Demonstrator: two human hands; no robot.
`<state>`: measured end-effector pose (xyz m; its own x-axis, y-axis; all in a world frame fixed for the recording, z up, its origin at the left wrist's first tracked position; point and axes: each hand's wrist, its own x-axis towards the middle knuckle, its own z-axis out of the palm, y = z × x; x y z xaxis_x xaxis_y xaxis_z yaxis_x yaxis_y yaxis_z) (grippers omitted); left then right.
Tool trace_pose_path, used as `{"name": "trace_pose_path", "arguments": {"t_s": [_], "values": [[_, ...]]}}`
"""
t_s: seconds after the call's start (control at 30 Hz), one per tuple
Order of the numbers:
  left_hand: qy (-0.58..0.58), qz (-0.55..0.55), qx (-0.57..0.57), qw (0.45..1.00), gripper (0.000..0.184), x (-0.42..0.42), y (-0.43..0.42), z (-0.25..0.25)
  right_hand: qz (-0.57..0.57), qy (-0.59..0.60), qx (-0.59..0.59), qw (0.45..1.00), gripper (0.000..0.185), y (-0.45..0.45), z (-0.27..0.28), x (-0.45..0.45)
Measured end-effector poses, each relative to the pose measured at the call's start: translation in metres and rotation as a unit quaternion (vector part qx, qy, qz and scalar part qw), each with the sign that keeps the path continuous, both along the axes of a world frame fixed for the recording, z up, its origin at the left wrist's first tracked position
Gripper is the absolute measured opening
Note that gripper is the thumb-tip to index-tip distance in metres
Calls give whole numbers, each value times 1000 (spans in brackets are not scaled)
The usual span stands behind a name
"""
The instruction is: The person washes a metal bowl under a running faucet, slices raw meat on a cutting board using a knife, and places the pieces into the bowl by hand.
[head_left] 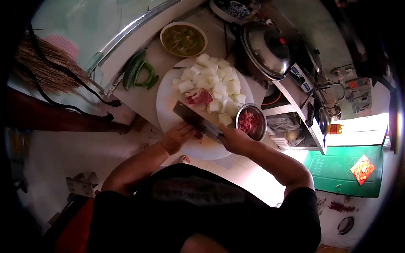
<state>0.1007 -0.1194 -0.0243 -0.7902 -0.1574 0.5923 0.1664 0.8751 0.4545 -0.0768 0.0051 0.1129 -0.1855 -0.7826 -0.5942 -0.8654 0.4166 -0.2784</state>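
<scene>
My right hand (236, 140) is closed round the handle of a cleaver (195, 119), whose wide blade points up and left over the round white cutting board (166, 90). Close against the near side of the blade, the bent fingers of my left hand (178, 137) press on a small dark-red piece of meat (198, 135), partly hidden by blade and fingers. Beyond the blade lies a larger chunk of red meat with pale fat (198, 96). White vegetable cubes (217, 82) are heaped behind it. Beside my right hand, a metal bowl (262, 130) holds cut meat (248, 121).
Behind the board stands a bowl of greenish soup or stew (183, 39). Green peppers (144, 74) and a cucumber-like vegetable (133, 69) lie left of it. A lidded pot (265, 48) sits back right. A green door (337, 170) is at right.
</scene>
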Motion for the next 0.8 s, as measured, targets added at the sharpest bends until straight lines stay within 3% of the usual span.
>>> {"name": "trace_pose_path", "arguments": {"t_s": [0.1,0.27,0.33,0.47,0.53,0.67,0.73,0.8], "values": [[9,-8,-4,1000,33,-2,-2,3,25,4,-64,998,25,-23,-15,20],[8,-5,-19,1000,35,0,1,8,15,27,-43,999,25,-33,-5,40],[-14,-38,31,999,34,-2,0,-5,15,41,-48,998,26,-24,-6,39],[-87,-57,-3,995,31,-4,-2,-14,-18,33,-46,998,26,5,-22,31],[-67,-49,-20,996,29,-1,-2,1,-2,73,-58,996,41,6,-29,31],[-21,5,-17,1000,29,0,4,16,4,51,-138,989,40,-1,-26,36],[-101,-59,56,992,29,-3,4,28,-19,64,-95,993,42,-8,-18,42],[-34,-71,-1,997,27,-8,9,9,-7,61,-120,991,47,-5,-26,41]]}}
